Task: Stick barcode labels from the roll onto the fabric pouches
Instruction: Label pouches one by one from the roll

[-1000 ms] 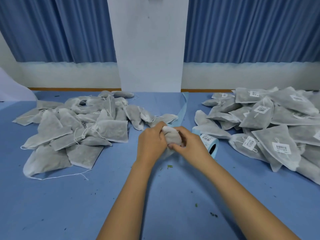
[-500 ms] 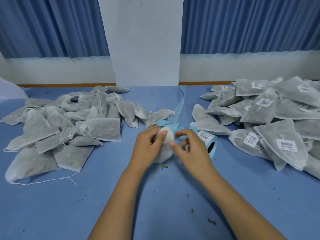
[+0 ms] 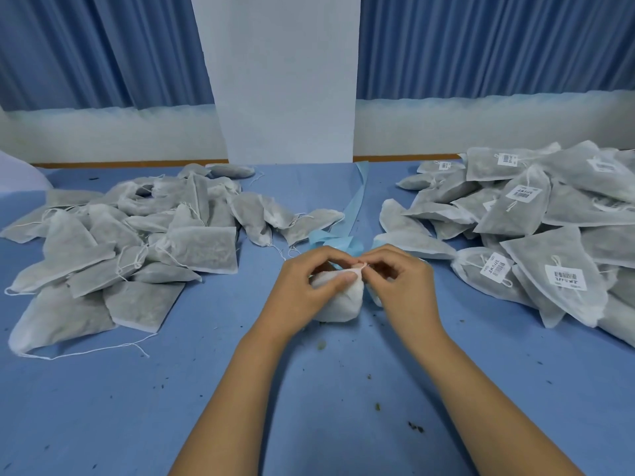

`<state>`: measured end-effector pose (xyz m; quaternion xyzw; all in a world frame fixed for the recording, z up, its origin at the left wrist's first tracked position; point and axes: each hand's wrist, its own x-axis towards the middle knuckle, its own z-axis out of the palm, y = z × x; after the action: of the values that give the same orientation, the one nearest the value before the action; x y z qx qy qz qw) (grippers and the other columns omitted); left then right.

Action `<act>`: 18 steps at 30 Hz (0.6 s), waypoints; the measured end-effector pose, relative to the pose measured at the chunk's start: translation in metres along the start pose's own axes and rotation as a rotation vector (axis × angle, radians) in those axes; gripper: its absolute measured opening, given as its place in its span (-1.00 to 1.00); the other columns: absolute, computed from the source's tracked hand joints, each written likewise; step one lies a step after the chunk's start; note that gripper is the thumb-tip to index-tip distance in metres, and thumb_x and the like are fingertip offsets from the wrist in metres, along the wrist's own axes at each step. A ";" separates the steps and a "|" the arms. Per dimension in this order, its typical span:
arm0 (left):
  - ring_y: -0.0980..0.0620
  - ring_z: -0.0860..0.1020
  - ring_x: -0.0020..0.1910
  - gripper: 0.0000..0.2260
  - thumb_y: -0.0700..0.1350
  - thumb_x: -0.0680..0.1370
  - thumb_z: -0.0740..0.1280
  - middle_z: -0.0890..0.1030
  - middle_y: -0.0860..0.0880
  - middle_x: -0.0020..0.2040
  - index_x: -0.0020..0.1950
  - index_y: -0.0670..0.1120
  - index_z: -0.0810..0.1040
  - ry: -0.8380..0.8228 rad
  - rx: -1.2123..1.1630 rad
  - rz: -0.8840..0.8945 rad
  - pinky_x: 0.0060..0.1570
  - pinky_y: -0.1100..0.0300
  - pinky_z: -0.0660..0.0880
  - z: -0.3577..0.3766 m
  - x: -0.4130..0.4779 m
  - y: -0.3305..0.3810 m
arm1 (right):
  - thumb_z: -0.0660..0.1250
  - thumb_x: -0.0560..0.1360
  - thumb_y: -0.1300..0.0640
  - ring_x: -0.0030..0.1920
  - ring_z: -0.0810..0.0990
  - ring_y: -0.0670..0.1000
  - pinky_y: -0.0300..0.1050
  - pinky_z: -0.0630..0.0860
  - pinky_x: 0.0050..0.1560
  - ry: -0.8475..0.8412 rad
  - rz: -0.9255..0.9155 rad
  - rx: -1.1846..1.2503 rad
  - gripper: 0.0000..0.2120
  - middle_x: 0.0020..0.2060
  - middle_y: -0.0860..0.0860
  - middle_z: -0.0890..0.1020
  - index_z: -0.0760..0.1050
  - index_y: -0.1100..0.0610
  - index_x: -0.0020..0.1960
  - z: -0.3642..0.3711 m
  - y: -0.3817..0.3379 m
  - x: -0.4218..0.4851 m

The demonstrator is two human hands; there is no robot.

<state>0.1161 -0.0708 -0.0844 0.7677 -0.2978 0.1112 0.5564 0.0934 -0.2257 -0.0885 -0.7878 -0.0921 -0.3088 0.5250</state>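
A white fabric pouch (image 3: 340,304) stands on the blue table (image 3: 154,407) at the centre. My left hand (image 3: 305,286) grips its left side, thumb across the front. At the pouch's top corner, my right hand (image 3: 405,286) pinches a small pale bit; whether that is a label or the drawstring I cannot tell. The label roll is almost wholly hidden behind my right hand. Its light-blue backing strip (image 3: 355,201) trails away towards the wall and bunches just beyond my fingers.
A heap of pouches without labels (image 3: 137,235) lies at the left. A heap of pouches with barcode labels (image 3: 532,235) lies at the right. Dark crumbs dot the table near my forearms. A white pillar (image 3: 285,80) and blue curtains stand behind.
The pouch has come down from mid-air to rest on the table. My right hand has moved onto its top corner, covering the label roll that showed earlier.
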 end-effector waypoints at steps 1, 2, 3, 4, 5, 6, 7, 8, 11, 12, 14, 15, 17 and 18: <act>0.20 0.57 -0.10 -0.91 -0.12 0.47 0.40 0.65 0.18 -0.11 -0.06 0.03 0.65 0.019 0.009 -0.002 -0.07 0.41 0.41 0.001 0.000 -0.001 | 0.41 0.38 0.42 -0.28 0.57 -0.03 -0.25 0.47 -0.21 -0.004 -0.014 -0.017 -0.87 -0.30 0.04 0.64 0.63 0.23 -0.24 0.000 0.000 0.000; 0.21 0.56 -0.12 -0.93 -0.12 0.47 0.40 0.64 0.17 -0.13 -0.08 0.01 0.65 0.040 0.031 0.004 -0.09 0.41 0.41 0.000 0.001 -0.002 | 0.42 0.38 0.41 -0.30 0.56 -0.03 -0.27 0.45 -0.23 -0.013 -0.026 -0.028 -0.90 -0.33 0.04 0.63 0.64 0.25 -0.24 0.001 -0.001 0.000; 0.21 0.56 -0.13 -0.94 -0.13 0.47 0.40 0.64 0.16 -0.15 -0.10 0.00 0.65 0.058 0.046 0.009 -0.10 0.41 0.40 0.000 0.001 -0.002 | 0.42 0.40 0.38 -0.33 0.54 -0.05 -0.29 0.43 -0.24 -0.027 -0.027 -0.024 -0.91 -0.36 0.02 0.62 0.65 0.25 -0.23 0.001 -0.001 0.000; 0.22 0.56 -0.14 -0.94 -0.14 0.47 0.39 0.64 0.16 -0.17 -0.13 0.01 0.64 0.077 0.048 0.001 -0.11 0.41 0.41 -0.001 0.000 -0.003 | 0.41 0.42 0.36 -0.37 0.52 -0.07 -0.31 0.42 -0.26 -0.042 -0.015 0.000 -0.91 -0.38 0.00 0.61 0.66 0.24 -0.22 0.001 -0.002 -0.001; 0.22 0.57 -0.15 -0.93 -0.14 0.47 0.37 0.64 0.16 -0.19 -0.15 0.02 0.63 0.096 0.030 -0.026 -0.11 0.41 0.42 -0.002 0.000 -0.003 | 0.39 0.45 0.35 -0.40 0.50 -0.09 -0.33 0.41 -0.28 -0.054 0.005 0.038 -0.90 -0.38 -0.02 0.61 0.66 0.22 -0.19 0.000 -0.003 -0.001; 0.21 0.57 -0.16 -0.92 -0.14 0.46 0.36 0.64 0.16 -0.21 -0.17 0.02 0.62 0.115 -0.015 -0.069 -0.11 0.41 0.43 -0.003 0.001 -0.002 | 0.37 0.47 0.34 -0.42 0.49 -0.09 -0.34 0.42 -0.30 -0.060 0.019 0.065 -0.88 -0.38 -0.02 0.60 0.66 0.21 -0.16 -0.001 -0.004 -0.001; 0.22 0.57 -0.18 -0.92 -0.16 0.44 0.34 0.63 0.16 -0.23 -0.18 0.00 0.61 0.132 -0.076 -0.118 -0.13 0.42 0.44 -0.003 0.001 -0.001 | 0.35 0.49 0.34 -0.42 0.48 -0.08 -0.35 0.41 -0.31 -0.062 0.016 0.070 -0.87 -0.38 -0.02 0.60 0.66 0.21 -0.14 -0.002 -0.004 0.000; 0.22 0.57 -0.20 -0.90 -0.18 0.42 0.30 0.63 0.17 -0.26 -0.19 -0.02 0.59 0.147 -0.130 -0.157 -0.14 0.42 0.44 -0.003 0.003 0.000 | 0.33 0.50 0.35 -0.42 0.47 -0.09 -0.36 0.41 -0.30 -0.065 -0.003 0.052 -0.86 -0.38 -0.03 0.58 0.66 0.22 -0.13 -0.003 -0.005 0.000; 0.23 0.54 -0.30 -0.82 -0.27 0.40 0.23 0.60 0.17 -0.34 -0.24 -0.03 0.56 0.152 -0.184 -0.208 -0.23 0.45 0.41 -0.004 0.005 0.002 | 0.31 0.52 0.34 -0.40 0.47 -0.15 -0.36 0.38 -0.27 -0.052 -0.023 0.015 -0.86 -0.39 -0.13 0.53 0.65 0.25 -0.11 -0.003 -0.005 0.002; 0.24 0.52 -0.34 -0.81 -0.30 0.43 0.25 0.59 0.16 -0.37 -0.24 -0.04 0.57 0.143 -0.189 -0.212 -0.26 0.46 0.40 -0.005 0.005 0.003 | 0.31 0.52 0.33 -0.41 0.45 -0.14 -0.32 0.38 -0.28 -0.038 -0.004 0.026 -0.86 -0.41 -0.12 0.52 0.65 0.24 -0.12 -0.004 -0.005 0.002; 0.24 0.52 -0.38 -0.80 -0.31 0.51 0.35 0.58 0.14 -0.41 -0.22 -0.04 0.63 0.125 -0.168 -0.199 -0.27 0.47 0.39 -0.006 0.004 0.004 | 0.31 0.52 0.33 -0.41 0.42 -0.13 -0.24 0.39 -0.29 0.001 0.028 0.045 -0.85 -0.43 -0.08 0.51 0.64 0.20 -0.12 -0.005 -0.004 0.002; 0.23 0.53 -0.37 -0.82 -0.29 0.51 0.40 0.58 0.12 -0.41 -0.21 -0.03 0.65 0.118 -0.142 -0.193 -0.24 0.46 0.40 -0.006 0.003 0.004 | 0.31 0.52 0.33 -0.41 0.42 -0.13 -0.23 0.39 -0.28 0.021 0.030 0.039 -0.85 -0.43 -0.06 0.51 0.64 0.19 -0.12 -0.005 -0.004 0.002; 0.19 0.55 -0.33 -0.87 -0.23 0.46 0.47 0.61 0.09 -0.39 -0.24 -0.03 0.68 0.116 -0.097 -0.199 -0.19 0.43 0.42 -0.007 0.004 0.004 | 0.31 0.51 0.34 -0.41 0.42 -0.13 -0.31 0.36 -0.30 0.056 0.016 -0.005 -0.84 -0.45 -0.04 0.51 0.64 0.19 -0.13 -0.006 -0.004 0.002; 0.20 0.56 -0.32 -0.88 -0.22 0.45 0.49 0.62 0.09 -0.38 -0.26 -0.04 0.69 0.121 -0.084 -0.206 -0.19 0.43 0.42 -0.008 0.004 0.005 | 0.31 0.51 0.34 -0.41 0.42 -0.12 -0.34 0.34 -0.32 0.070 0.011 -0.034 -0.84 -0.46 -0.02 0.51 0.64 0.20 -0.14 -0.007 -0.004 0.002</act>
<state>0.1183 -0.0660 -0.0758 0.7622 -0.1874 0.0871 0.6135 0.0908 -0.2306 -0.0827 -0.7857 -0.0638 -0.3348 0.5162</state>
